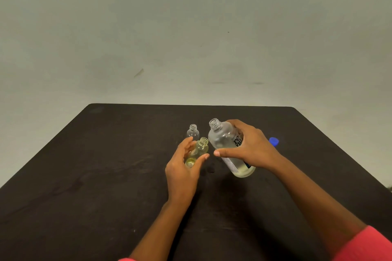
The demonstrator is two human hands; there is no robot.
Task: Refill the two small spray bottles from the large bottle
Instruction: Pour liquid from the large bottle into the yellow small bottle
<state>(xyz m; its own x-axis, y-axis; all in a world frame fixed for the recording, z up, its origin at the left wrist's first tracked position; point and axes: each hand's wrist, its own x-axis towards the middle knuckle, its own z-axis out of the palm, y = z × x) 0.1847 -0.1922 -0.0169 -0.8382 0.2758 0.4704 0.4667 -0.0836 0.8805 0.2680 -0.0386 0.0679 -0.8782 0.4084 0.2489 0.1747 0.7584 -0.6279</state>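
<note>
My right hand (249,146) grips the large clear bottle (224,142), which is uncapped, tilted with its neck toward the upper left, and has pale liquid at its base. My left hand (184,163) is cupped around a small uncapped bottle (200,148) that holds yellowish liquid; thumb and fingers lie on either side of it, and firm contact is unclear. A second small clear bottle (193,132), uncapped and looking empty, stands upright just behind it.
A blue cap (274,141) lies on the black table (106,165) behind my right wrist. A plain pale wall rises beyond the table's far edge. No spray tops are in view.
</note>
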